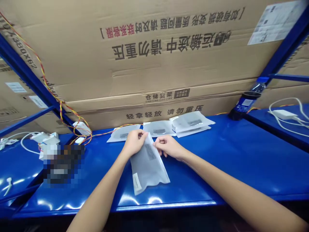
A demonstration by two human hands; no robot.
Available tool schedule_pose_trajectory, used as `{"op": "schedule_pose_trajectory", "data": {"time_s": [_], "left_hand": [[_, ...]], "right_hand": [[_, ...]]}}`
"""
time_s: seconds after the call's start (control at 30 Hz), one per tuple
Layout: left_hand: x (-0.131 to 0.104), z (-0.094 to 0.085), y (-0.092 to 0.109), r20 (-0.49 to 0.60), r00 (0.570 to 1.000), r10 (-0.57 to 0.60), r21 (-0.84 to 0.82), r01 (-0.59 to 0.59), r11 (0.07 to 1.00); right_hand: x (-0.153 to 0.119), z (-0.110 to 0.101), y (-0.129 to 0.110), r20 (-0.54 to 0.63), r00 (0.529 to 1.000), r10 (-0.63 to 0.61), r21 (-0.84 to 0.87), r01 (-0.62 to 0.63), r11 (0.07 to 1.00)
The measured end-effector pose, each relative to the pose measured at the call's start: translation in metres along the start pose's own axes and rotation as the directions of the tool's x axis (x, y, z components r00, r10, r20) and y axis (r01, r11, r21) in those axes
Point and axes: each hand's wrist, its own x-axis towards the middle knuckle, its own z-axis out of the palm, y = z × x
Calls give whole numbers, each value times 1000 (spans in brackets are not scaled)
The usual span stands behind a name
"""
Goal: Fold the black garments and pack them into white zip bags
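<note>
A frosted translucent plastic bag (pixel 151 167) with a white label at its lower left corner is tilted over the blue shelf (pixel 193 188). My left hand (pixel 135 141) grips its upper left edge, thumb on top. At the bag's right edge near the top, the fingers of my right hand (pixel 169 146) are pinched together. Behind my hands lie more frosted bags: one at the left (pixel 123 132), one in the middle (pixel 159 128) and a small stack (pixel 191 123) at the right. Dark printed blocks show on them.
Large cardboard boxes (pixel 169 74) stand behind the shelf. A dark bottle with a blue cap (pixel 243 103) stands at the back right. Twisted red and yellow wires (pixel 61 109) and white adapters (pixel 82 128) are at the left. A blurred-out object (pixel 64 164) lies front left.
</note>
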Motion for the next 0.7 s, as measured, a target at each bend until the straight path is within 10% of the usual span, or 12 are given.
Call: {"op": "schedule_pose_trajectory", "data": {"time_s": [0.2,0.5,0.7], "left_hand": [[10,-39,-21,-219,974,-63,48,75,996],[11,-39,-29,-294,954,-59,73,84,994],[9,-31,-24,-245,969,-37,33,46,998]], "right_hand": [[-10,6,-12,191,982,-6,-76,21,997],[-14,-3,-17,365,929,63,-155,-6,988],[-9,1,-13,92,993,-73,-145,86,986]]}}
